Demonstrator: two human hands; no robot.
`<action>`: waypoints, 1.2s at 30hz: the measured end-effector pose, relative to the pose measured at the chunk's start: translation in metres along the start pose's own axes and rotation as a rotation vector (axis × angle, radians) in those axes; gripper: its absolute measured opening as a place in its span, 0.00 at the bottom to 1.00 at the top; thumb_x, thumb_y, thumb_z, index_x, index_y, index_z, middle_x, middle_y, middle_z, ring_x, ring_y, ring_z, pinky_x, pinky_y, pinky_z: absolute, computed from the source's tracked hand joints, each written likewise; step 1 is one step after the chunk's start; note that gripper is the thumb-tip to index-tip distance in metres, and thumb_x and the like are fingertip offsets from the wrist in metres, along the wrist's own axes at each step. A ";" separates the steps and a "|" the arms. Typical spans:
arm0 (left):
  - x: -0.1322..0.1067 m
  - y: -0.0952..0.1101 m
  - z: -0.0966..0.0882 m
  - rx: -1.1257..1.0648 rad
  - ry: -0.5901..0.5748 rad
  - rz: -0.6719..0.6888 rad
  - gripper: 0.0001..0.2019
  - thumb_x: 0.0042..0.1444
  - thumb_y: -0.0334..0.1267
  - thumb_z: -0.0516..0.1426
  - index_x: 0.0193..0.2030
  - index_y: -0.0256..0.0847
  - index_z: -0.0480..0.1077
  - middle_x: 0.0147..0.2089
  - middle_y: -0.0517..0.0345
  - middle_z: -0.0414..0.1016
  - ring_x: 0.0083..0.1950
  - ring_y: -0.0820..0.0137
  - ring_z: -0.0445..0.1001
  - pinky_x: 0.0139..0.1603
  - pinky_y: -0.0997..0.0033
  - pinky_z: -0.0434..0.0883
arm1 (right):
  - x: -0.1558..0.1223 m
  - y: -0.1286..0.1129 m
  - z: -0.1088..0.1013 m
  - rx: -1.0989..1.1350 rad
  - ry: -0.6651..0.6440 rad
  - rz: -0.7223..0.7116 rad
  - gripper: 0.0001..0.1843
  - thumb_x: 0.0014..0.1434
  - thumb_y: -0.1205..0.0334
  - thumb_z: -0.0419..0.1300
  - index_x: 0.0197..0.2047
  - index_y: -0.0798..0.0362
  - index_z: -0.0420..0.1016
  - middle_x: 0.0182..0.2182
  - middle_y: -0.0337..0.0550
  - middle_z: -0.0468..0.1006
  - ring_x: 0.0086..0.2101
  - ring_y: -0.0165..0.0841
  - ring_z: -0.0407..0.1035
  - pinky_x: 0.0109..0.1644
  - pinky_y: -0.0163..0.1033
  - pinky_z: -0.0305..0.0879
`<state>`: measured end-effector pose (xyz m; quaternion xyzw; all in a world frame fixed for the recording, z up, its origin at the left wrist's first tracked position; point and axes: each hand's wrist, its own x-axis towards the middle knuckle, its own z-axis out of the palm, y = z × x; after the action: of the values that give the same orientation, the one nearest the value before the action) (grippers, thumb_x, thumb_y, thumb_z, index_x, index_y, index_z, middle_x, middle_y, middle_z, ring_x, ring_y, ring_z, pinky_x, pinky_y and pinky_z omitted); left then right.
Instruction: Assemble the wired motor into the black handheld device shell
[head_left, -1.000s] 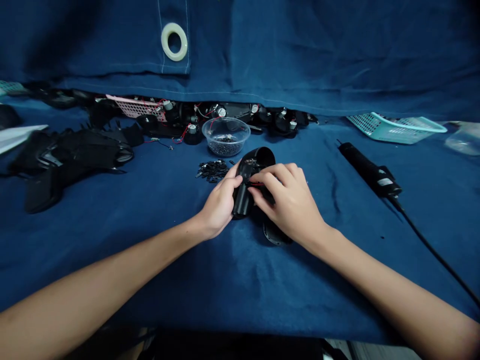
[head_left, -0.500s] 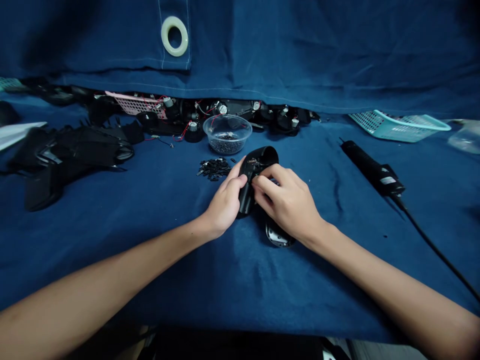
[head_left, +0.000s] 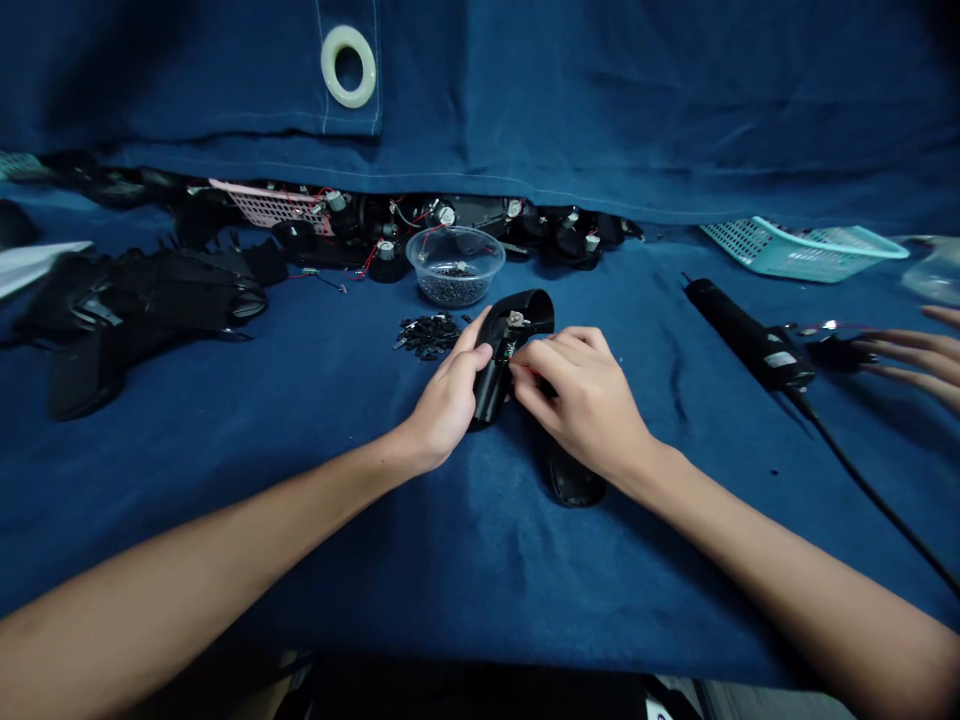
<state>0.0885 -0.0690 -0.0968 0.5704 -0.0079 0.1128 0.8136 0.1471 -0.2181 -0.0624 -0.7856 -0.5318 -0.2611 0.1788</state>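
Note:
My left hand (head_left: 448, 405) is closed round a black pistol-shaped plastic housing (head_left: 491, 385), its thumb lying along the near side. The housing is tilted, its wide rounded end up, and a small metal part and a bit of circuit board show inside. At the housing's inner edge, my right hand (head_left: 581, 395) pinches what looks like a thin red wire (head_left: 527, 372); the fingers hide most of it. Partly under my right hand, a second black shell piece (head_left: 576, 482) lies on the blue cloth (head_left: 420, 580).
Small black parts (head_left: 429, 336) lie heaped before a clear bowl (head_left: 456, 265) of tiny dark pieces. Black shells (head_left: 142, 310) are piled left, a corded electric screwdriver (head_left: 746, 335) right. A teal basket (head_left: 810, 250) stands behind it. Another person's hand (head_left: 919, 355) reaches in with a black wired part.
Another person's hand has come in from the right with a black wired part. My right fingers have shifted slightly, uncovering more of the housing's inside. The lower shell piece has turned or been moved.

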 end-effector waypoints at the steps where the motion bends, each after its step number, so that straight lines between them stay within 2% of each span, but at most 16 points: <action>1: 0.000 -0.001 0.000 0.008 -0.007 0.007 0.25 0.65 0.38 0.47 0.70 0.47 0.60 0.75 0.66 0.54 0.78 0.67 0.44 0.79 0.60 0.43 | 0.000 -0.001 0.001 -0.001 -0.002 0.003 0.07 0.66 0.68 0.54 0.34 0.53 0.67 0.25 0.37 0.70 0.28 0.32 0.65 0.46 0.43 0.60; 17: 0.001 -0.001 0.002 -0.014 0.015 0.002 0.26 0.64 0.37 0.49 0.69 0.44 0.61 0.75 0.62 0.55 0.78 0.65 0.46 0.79 0.64 0.43 | 0.002 -0.004 0.003 -0.052 -0.038 -0.018 0.10 0.68 0.67 0.51 0.33 0.52 0.66 0.26 0.38 0.74 0.29 0.32 0.64 0.47 0.41 0.56; 29: 0.000 0.002 0.004 -0.065 0.013 -0.020 0.23 0.65 0.36 0.47 0.66 0.45 0.64 0.72 0.65 0.60 0.77 0.65 0.49 0.78 0.61 0.47 | 0.002 -0.003 0.008 -0.077 0.014 -0.049 0.10 0.68 0.67 0.52 0.33 0.52 0.65 0.25 0.37 0.71 0.28 0.31 0.62 0.46 0.41 0.58; 36: 0.001 0.002 0.004 -0.059 0.006 -0.014 0.23 0.65 0.36 0.46 0.65 0.46 0.64 0.73 0.67 0.58 0.77 0.67 0.47 0.78 0.63 0.45 | 0.002 -0.004 0.007 -0.075 0.007 -0.042 0.10 0.68 0.67 0.51 0.33 0.52 0.65 0.24 0.37 0.71 0.27 0.32 0.62 0.46 0.41 0.57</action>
<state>0.0892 -0.0718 -0.0937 0.5458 -0.0045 0.1085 0.8309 0.1454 -0.2111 -0.0673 -0.7794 -0.5375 -0.2870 0.1455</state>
